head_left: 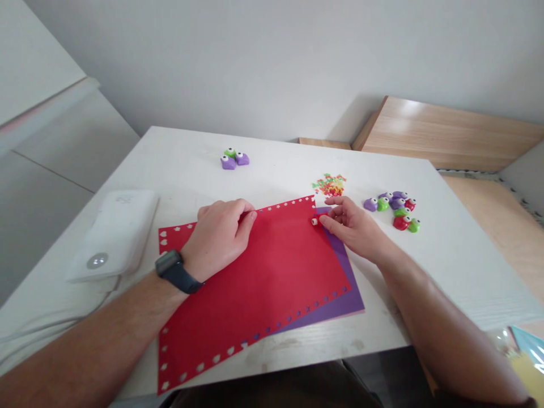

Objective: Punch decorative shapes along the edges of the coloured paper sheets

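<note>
A large red sheet of paper (272, 272) lies aslant on the white table, with small hearts, stars and other shapes cut along its edges. My left hand (223, 232), wearing a dark watch (174, 269), pinches the far edge between thumb and fingers. At the far right corner, my right hand (351, 229) grips a small red craft punch (317, 221) with a googly eye, set at the right edge of the sheet. Fingers partly hide the punch. Under the red sheet, purple paper (344, 297) sticks out at the right.
Coloured paper cut-outs (331, 185) are heaped beyond the corner. Several purple, green and red punches (398, 205) stand to the right, and 3 more punches (235, 160) at the back. A white box-shaped device (117, 232) with a cable is on the left. A wooden board (450, 133) rises behind.
</note>
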The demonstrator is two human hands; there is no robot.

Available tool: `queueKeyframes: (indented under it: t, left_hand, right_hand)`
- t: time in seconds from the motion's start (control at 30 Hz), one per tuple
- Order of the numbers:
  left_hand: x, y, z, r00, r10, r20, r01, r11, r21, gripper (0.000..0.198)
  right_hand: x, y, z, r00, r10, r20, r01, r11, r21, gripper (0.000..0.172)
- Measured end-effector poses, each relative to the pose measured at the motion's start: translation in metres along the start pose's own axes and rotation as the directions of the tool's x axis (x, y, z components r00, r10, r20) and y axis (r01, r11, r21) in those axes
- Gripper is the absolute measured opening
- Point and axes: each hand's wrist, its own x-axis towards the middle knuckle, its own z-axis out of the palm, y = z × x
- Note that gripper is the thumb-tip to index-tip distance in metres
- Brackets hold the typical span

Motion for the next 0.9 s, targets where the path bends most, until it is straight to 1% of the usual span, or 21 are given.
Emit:
queueKeyframes:
  t: [0.03,0.07,0.13,0.2,0.27,0.33,0.43,0.5,0.57,0.67,0.8,0.9]
  left_hand:
    - [0.0,0.0,0.0,1.0,0.001,0.0,-0.001,1.0,0.0,0.026]
    - [0.0,0.0,0.0,1.0,0.002,0.0,-0.002,1.0,0.0,0.026]
    - [0.0,-0.001,0.0,1.0,0.001,0.002,-0.001,1.0,0.002,0.026]
    - [0.0,-0.001,0.0,1.0,-0.001,0.006,0.001,1.0,0.004,0.026]
    - [0.0,-0.001,0.0,1.0,-0.002,0.004,0.002,1.0,0.006,0.027]
    - [0.0,0.0,0.0,1.0,-0.001,0.001,0.001,1.0,0.004,0.027]
    - [0.0,0.0,-0.001,1.0,0.0,-0.006,0.0,1.0,-0.004,0.026]
    - [0.0,0.0,-0.001,1.0,0.001,-0.01,-0.001,1.0,-0.01,0.026]
    - [0.0,0.0,-0.001,1.0,0.001,-0.014,-0.001,1.0,-0.013,0.026]
    - [0.0,0.0,-0.002,1.0,0.003,-0.02,-0.003,1.0,-0.013,0.025]
    - [0.001,0.001,-0.003,1.0,0.0,-0.029,0.0,1.0,-0.01,0.025]
    - [0.0,0.0,-0.005,0.999,-0.005,-0.047,0.005,1.0,-0.009,0.024]
  right_hand:
    - [0.0,0.001,0.001,1.0,-0.009,-0.017,0.008,0.998,-0.067,0.047]
    - [0.0,0.001,0.002,0.999,-0.025,-0.027,0.021,0.99,-0.142,0.044]
    - [-0.001,0.001,0.002,0.998,-0.065,-0.025,0.057,0.965,-0.258,0.031]
    - [-0.002,0.0,0.001,0.997,-0.079,-0.007,0.074,0.959,-0.275,0.024]
    - [-0.002,0.0,-0.001,0.998,-0.057,0.009,0.057,0.977,-0.205,0.025]
    - [-0.002,0.0,-0.003,1.0,-0.011,0.026,0.014,0.993,-0.114,0.025]
    - [-0.001,0.002,-0.004,0.999,0.033,0.024,-0.033,0.999,-0.003,0.022]
    - [-0.001,0.002,-0.004,0.999,0.028,0.015,-0.029,0.999,0.024,0.024]
    - [-0.002,0.002,-0.004,1.0,0.012,0.013,-0.013,0.999,0.045,0.029]
    - [-0.003,-0.002,-0.006,1.0,0.001,0.009,-0.002,0.991,0.137,0.035]
    - [-0.004,-0.008,-0.014,0.998,0.068,0.006,-0.067,0.956,0.285,0.046]
    - [-0.004,-0.01,-0.019,0.993,0.097,0.061,-0.112,0.935,0.337,0.043]
